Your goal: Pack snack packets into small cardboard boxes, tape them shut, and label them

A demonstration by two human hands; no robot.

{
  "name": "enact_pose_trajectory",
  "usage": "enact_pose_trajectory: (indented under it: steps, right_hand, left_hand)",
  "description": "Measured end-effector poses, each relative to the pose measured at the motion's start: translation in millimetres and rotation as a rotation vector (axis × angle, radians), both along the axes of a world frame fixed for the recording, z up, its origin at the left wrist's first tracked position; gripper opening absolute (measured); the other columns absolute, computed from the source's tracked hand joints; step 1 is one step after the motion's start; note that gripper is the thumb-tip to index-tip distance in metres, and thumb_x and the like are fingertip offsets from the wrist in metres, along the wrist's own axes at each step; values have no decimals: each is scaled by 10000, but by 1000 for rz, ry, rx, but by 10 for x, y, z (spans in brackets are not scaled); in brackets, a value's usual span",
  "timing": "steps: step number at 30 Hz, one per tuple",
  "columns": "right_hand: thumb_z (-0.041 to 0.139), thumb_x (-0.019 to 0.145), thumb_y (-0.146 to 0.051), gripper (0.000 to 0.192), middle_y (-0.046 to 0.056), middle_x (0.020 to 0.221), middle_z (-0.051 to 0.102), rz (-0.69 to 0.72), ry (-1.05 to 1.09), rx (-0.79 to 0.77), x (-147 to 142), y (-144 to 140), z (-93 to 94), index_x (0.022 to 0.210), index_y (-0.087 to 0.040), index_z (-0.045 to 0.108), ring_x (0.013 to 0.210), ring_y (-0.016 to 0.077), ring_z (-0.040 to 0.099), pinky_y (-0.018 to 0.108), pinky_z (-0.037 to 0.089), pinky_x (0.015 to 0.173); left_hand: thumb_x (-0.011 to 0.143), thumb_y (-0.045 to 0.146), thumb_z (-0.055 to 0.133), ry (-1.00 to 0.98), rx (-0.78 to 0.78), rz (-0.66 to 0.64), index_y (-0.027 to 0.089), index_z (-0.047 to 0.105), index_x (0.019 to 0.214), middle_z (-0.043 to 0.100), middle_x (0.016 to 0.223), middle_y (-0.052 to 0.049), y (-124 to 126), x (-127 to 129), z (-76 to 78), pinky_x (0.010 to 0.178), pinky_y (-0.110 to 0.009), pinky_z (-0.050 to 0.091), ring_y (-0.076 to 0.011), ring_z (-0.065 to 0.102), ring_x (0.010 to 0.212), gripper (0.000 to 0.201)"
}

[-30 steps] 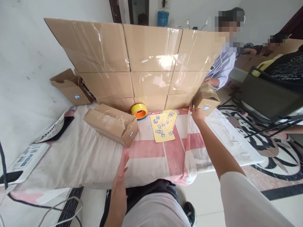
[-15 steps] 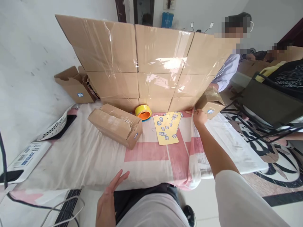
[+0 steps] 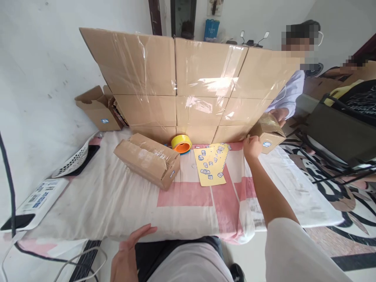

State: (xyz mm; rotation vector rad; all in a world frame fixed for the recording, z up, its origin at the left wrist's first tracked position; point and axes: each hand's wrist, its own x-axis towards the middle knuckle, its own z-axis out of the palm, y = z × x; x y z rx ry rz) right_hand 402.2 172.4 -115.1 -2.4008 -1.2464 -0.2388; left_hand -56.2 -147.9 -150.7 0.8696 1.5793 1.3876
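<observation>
My right hand (image 3: 253,147) is closed at the far right of the cloth, by the lower right corner of the tall cardboard panel (image 3: 202,66). It lies close against a taped cardboard box (image 3: 268,135); what its fingers hold, if anything, is hidden. My left hand (image 3: 129,250) hovers at the table's front edge, fingers stretched out, holding nothing. On the cloth between them lies a yellow sheet with small stickers (image 3: 210,166). A yellow tape roll (image 3: 177,140) sits at the foot of the panel, beside another long taped box (image 3: 147,160).
A person's hand (image 3: 279,114) touches the right box from behind the panel. To the left stand an open carton (image 3: 100,107), a white perforated basket (image 3: 73,160) and a white printed package (image 3: 41,199). A dark cable (image 3: 11,188) hangs at the left; a folding chair (image 3: 337,129) stands right.
The view has shifted, so the table things sit lower and further right. My left hand has drawn back slightly. The person's hand now shows on the right box. My right hand stays closed.
</observation>
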Motion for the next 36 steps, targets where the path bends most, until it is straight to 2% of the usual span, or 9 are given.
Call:
enact_pose_trajectory:
  steps: [5, 11, 17, 20, 22, 24, 27, 31, 36]
  right_hand:
    - [518, 955, -192, 310, 247, 1197, 652, -43, 7, -48, -19, 82, 116, 1232, -91, 612, 1096, 360, 667, 460, 500, 884]
    - [581, 896, -113, 192, 304, 1088, 685, -15, 91, -138, -28, 18, 113, 997, -56, 733, 1114, 407, 676, 510, 502, 903]
    - [516, 927, -136, 292, 312, 1296, 621, 75, 235, -20, -210, -269, 279, 1148, -71, 696, 1278, 445, 568, 602, 403, 1024]
    - [544, 953, -275, 239, 215, 1134, 719, 266, 442, 20, -640, -405, 325, 991, -133, 733, 1194, 378, 622, 526, 437, 1021]
    - [568, 951, -370, 280, 149, 978, 761, 474, 659, -8, -1094, -449, 290, 869, -167, 744, 1017, 303, 695, 424, 513, 919]
    - [554, 953, -479, 353, 113, 942, 774, 654, 893, -36, -1627, -427, 212, 879, -196, 753, 916, 251, 717, 359, 549, 812]
    - [489, 968, -561, 430, 86, 967, 777, 771, 1163, -2, -2386, -266, 71, 922, -215, 742, 917, 208, 714, 316, 548, 792]
    - [564, 955, -528, 403, 13, 737, 684, 719, 1321, 89, -3003, -7, -63, 756, -183, 633, 717, 155, 640, 282, 517, 700]
    - [656, 957, -411, 352, -59, 653, 533, 652, 1373, 236, -3211, 3, -112, 732, -158, 559, 567, 89, 505, 245, 461, 602]
  left_hand:
    - [876, 794, 383, -52, -30, 107, 218, 780, 921, 787, 958, -103, -36, -138, -1, 1235, -557, 266, -364, 622, 1173, 701]
    - [867, 818, 353, 10, -39, 85, 223, 787, 902, 783, 973, -105, 22, -176, 116, 1194, -564, 324, -370, 630, 1168, 737]
    - [951, 657, 353, 128, 81, 154, 217, 767, 802, 703, 719, -73, 114, -124, 195, 910, -436, 502, -289, 650, 823, 622]
    - [951, 586, 435, 309, 55, 274, 210, 703, 703, 492, 528, -11, 291, -291, 310, 646, -354, 443, -208, 499, 583, 525]
    - [947, 550, 475, 519, 119, 313, 202, 679, 713, 503, 581, -11, 545, -402, 482, 620, -334, 404, -192, 486, 594, 466]
    - [963, 534, 451, 756, 307, 209, 188, 721, 896, 645, 831, -72, 899, -446, 689, 780, -372, 460, -232, 587, 798, 443]
    - [961, 528, 485, 1097, 415, 23, 233, 695, 1271, 608, 1321, -159, 1443, -377, 892, 1108, -528, 337, -343, 519, 1250, 477]
    - [1014, 419, 435, 1215, 348, -180, 316, 624, 1389, 575, 1492, -86, 1771, -261, 803, 1183, -545, 236, -318, 490, 1378, 432]
    - [982, 436, 535, 1140, 461, 47, 278, 734, 1202, 702, 1329, -72, 1656, -286, 493, 1165, -503, 299, -299, 595, 1305, 337]
